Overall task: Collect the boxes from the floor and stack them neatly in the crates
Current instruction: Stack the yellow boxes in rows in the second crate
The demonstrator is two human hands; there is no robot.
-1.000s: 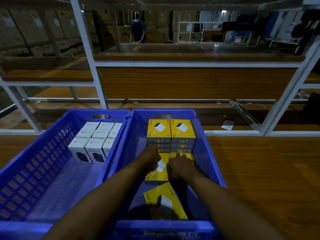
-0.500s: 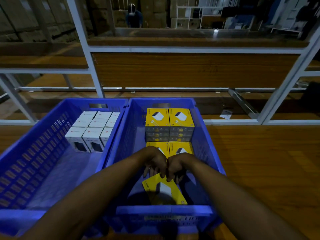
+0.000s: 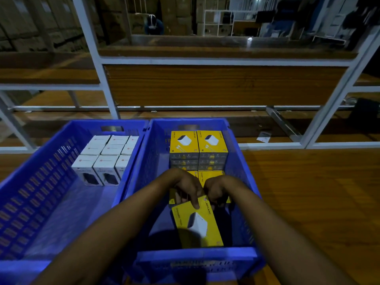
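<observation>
Two blue crates stand side by side on the wooden floor. The right crate point(image 3: 197, 258) has a stack of yellow boxes point(image 3: 198, 145) at its far end and a lower row in front, mostly hidden by my hands. A loose yellow box point(image 3: 197, 225) lies askew in the near half. My left hand point(image 3: 188, 189) and my right hand point(image 3: 216, 192) meet at its far edge, fingers curled over it. The left crate point(image 3: 41, 192) holds white boxes point(image 3: 104, 157) packed in rows at its far right corner.
A white metal rack frame point(image 3: 107, 95) with wooden shelves rises right behind the crates. Bare wooden floor point(image 3: 308, 192) spreads to the right. A small paper slip point(image 3: 263, 138) lies under the rack. A person point(image 3: 153, 24) stands far back among stacked cartons.
My hands drew back from the lower row of yellow boxes to the loose yellow box nearer me and took hold of its far edge. The camera dipped closer to the crates.
</observation>
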